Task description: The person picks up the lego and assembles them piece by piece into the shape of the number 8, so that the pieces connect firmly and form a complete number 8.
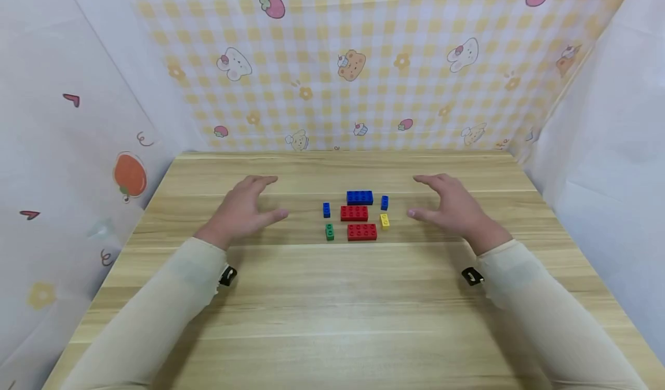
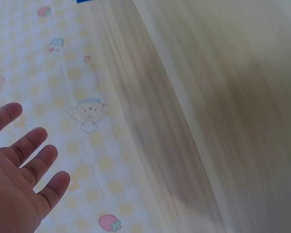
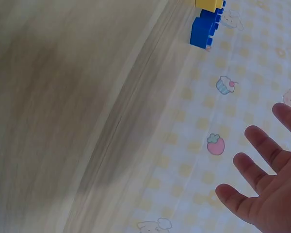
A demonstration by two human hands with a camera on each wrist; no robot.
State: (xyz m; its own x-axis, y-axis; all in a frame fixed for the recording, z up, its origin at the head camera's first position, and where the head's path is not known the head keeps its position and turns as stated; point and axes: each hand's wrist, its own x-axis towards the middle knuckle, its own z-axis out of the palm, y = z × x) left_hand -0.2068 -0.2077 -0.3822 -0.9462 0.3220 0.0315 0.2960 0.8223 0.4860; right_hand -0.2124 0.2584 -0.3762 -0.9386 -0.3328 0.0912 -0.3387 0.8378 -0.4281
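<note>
Presently | left hand (image 1: 240,212) and right hand (image 1: 455,207): both empty, fingers (image 2: 31,141) spread | seven red, blue, green and yellow rectangular plastic bricks (image 1: 354,213): near together on wooden table (image 1: 353,303), between hands | risk, I judge: pinching one brick may push its neighbours, because gaps look narrow.

My left grip (image 1: 243,211) and right grip (image 1: 453,208) face each other, well apart, fingers (image 2: 34,141) spread, thumbs (image 1: 272,216) held away from them. Behind each grip, a sleeved forearm (image 1: 156,309) slants outward toward me.
</note>
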